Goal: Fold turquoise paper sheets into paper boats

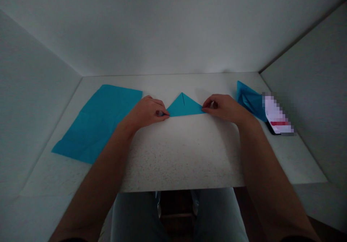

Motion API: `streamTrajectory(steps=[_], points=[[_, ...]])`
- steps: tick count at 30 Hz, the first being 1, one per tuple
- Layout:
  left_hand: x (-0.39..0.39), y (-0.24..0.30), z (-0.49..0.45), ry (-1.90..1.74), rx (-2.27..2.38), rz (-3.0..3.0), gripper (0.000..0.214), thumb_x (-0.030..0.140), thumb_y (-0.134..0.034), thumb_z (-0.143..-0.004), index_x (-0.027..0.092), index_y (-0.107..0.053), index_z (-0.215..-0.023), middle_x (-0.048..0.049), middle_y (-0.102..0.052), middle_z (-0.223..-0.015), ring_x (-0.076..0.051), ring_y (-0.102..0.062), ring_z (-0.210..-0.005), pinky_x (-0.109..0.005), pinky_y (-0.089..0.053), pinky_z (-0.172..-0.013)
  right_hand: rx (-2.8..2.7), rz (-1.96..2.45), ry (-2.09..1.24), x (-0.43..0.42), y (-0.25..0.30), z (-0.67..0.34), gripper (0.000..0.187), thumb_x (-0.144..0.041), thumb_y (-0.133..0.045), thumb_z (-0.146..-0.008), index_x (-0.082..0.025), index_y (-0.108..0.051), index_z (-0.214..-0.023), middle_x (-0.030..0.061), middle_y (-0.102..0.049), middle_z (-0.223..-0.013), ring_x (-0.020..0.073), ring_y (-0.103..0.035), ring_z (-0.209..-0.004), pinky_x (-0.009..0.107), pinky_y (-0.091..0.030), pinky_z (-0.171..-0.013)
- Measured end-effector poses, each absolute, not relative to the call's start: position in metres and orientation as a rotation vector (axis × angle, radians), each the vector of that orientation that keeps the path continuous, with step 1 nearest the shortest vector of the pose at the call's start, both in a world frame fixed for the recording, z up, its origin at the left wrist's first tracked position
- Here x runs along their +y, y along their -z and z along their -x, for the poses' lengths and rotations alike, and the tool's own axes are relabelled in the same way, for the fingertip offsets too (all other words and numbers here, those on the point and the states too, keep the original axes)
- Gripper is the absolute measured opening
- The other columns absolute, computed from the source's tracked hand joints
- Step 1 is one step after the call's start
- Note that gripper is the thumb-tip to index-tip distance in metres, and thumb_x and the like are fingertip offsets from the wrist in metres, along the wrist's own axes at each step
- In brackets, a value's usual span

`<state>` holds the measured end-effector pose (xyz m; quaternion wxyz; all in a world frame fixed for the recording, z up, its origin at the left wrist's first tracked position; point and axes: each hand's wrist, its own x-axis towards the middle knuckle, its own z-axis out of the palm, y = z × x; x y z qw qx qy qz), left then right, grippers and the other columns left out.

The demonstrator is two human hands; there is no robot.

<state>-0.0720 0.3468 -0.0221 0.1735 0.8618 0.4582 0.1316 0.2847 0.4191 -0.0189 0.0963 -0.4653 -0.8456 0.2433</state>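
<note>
A small blue paper folded into a triangle lies flat on the white speckled table, its point facing away from me. My left hand pinches its left corner with curled fingers. At the right corner, my right hand pinches the paper the same way. Both forearms reach in from the table's near edge.
A stack of flat blue sheets lies at the left of the table. A finished folded blue paper shape sits at the right, beside a phone. White walls close in the table on three sides.
</note>
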Motion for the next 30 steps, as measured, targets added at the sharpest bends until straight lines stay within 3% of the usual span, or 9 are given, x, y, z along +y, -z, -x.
streamTrajectory(steps=[4, 13, 19, 25, 30], points=[[0.347, 0.022, 0.071, -0.415, 1.264, -2.429, 0.017, 0.032, -0.074, -0.095, 0.026, -0.090, -0.098, -0.0051, -0.088, -0.100, -0.023, -0.080, -0.092, -0.037, -0.056, -0.088, -2.533, 1.322, -0.749, 0.418, 0.018, -0.285, 0.025, -0.045, -0.084, -0.084, -0.026, -0.083, -0.099, 0.0069, -0.077, -0.092, 0.0234, -0.068, -0.076, 0.038, -0.052, -0.071], [0.343, 0.024, 0.068, -0.543, 1.307, -2.487, 0.016, 0.027, -0.073, -0.096, 0.024, -0.088, -0.101, -0.0056, -0.086, -0.100, -0.021, -0.079, -0.091, -0.032, -0.057, -0.082, -2.518, 1.336, -0.804, 0.415, 0.016, -0.282, 0.035, -0.047, -0.089, -0.080, -0.026, -0.082, -0.107, 0.0065, -0.076, -0.093, 0.0232, -0.067, -0.075, 0.038, -0.052, -0.071], [0.342, 0.026, 0.069, -0.576, 1.313, -2.479, 0.020, 0.033, -0.077, -0.096, 0.022, -0.087, -0.108, -0.0066, -0.084, -0.103, -0.020, -0.078, -0.087, -0.031, -0.059, -0.080, -2.553, 1.277, -0.694, 0.417, 0.018, -0.279, 0.024, -0.044, -0.082, -0.087, -0.025, -0.081, -0.102, 0.0075, -0.076, -0.094, 0.0241, -0.068, -0.077, 0.039, -0.051, -0.075], [0.343, 0.026, 0.067, -0.518, 1.348, -2.512, 0.022, 0.037, -0.076, -0.099, 0.023, -0.088, -0.110, -0.0083, -0.085, -0.102, -0.023, -0.079, -0.092, -0.033, -0.059, -0.082, -2.581, 1.237, -0.701, 0.416, 0.021, -0.276, 0.040, -0.056, -0.088, -0.084, -0.024, -0.079, -0.105, 0.0102, -0.076, -0.106, 0.0259, -0.069, -0.086, 0.038, -0.051, -0.076], [0.341, 0.026, 0.065, -0.510, 1.389, -2.589, 0.021, 0.031, -0.071, -0.100, 0.025, -0.089, -0.110, -0.0058, -0.086, -0.099, -0.021, -0.079, -0.090, -0.030, -0.055, -0.076, -2.600, 1.296, -0.561, 0.411, 0.022, -0.268, 0.040, -0.058, -0.084, -0.089, -0.023, -0.077, -0.107, 0.0107, -0.075, -0.113, 0.0251, -0.068, -0.085, 0.036, -0.047, -0.073]])
